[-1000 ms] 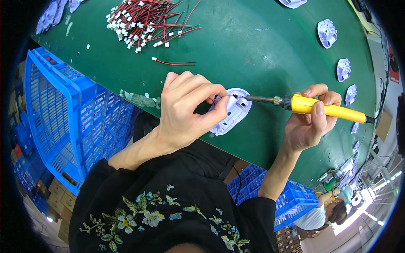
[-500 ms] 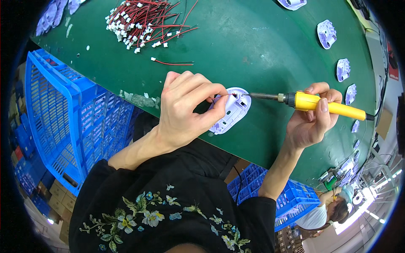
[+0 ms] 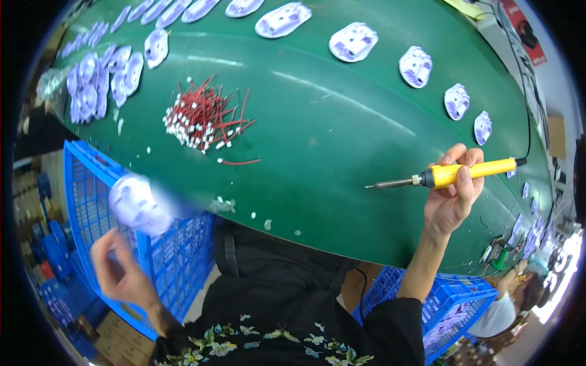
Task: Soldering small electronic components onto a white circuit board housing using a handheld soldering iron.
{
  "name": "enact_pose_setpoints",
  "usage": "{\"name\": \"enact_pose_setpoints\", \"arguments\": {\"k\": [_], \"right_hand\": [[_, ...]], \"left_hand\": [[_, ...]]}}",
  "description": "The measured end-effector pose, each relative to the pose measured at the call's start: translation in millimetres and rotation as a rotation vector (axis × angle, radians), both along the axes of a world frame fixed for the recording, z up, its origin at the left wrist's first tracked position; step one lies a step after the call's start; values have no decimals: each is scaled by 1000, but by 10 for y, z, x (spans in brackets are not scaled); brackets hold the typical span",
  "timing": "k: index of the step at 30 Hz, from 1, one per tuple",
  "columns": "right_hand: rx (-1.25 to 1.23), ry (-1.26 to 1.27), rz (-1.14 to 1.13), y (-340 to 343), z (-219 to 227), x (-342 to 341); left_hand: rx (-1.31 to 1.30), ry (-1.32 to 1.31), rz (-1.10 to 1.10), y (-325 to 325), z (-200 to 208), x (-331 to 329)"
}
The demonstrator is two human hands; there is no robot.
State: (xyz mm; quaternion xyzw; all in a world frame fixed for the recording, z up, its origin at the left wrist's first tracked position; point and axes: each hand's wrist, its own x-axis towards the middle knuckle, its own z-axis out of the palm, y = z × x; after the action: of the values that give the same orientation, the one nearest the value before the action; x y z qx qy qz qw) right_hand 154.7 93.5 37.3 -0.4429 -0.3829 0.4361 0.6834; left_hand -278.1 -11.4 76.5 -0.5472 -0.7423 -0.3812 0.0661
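My right hand grips the yellow handle of a soldering iron. The iron's metal tip points left above the green table. At the far left, my left hand is over a blue crate, its fingers curved apart and somewhat blurred. Just beyond those fingers, a pale lavender plastic shell hangs over the crate, smeared by motion and apparently not touching the hand. A pile of red wire leads with white connectors lies on the table, and one single lead rests in front of it.
More lavender shells form a curved row along the far side of the green table. Other shells are heaped at the far left. A second blue crate stands below the table at right, near another person.
My left hand has left the table and swung left to the crate, and the shell is now there too. My right hand has shifted slightly right and nearer with the soldering iron. The view has turned.
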Motion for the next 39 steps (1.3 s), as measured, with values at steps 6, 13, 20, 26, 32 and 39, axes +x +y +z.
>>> {"name": "enact_pose_setpoints", "arguments": {"k": [6,13,20,26,32,39], "right_hand": [[7,18,-60,-116,4,402],[49,31,-133,-187,-62,548],[25,43,-93,-78,-233,449],[28,59,-99,-94,-229,502],[8,77,-34,-170,-61,397],[-55,40,-19,-166,-140,119]], "left_hand": [[-77,890,638,134,121,-336],[-122,-217,-502,1425,-112,1597],[-23,112,-910,2673,-832,3415],[-9,-29,-1131,2589,-873,3212],[-243,55,-1240,1515,-621,2092],[-313,58,-666,979,-660,1176]]}}
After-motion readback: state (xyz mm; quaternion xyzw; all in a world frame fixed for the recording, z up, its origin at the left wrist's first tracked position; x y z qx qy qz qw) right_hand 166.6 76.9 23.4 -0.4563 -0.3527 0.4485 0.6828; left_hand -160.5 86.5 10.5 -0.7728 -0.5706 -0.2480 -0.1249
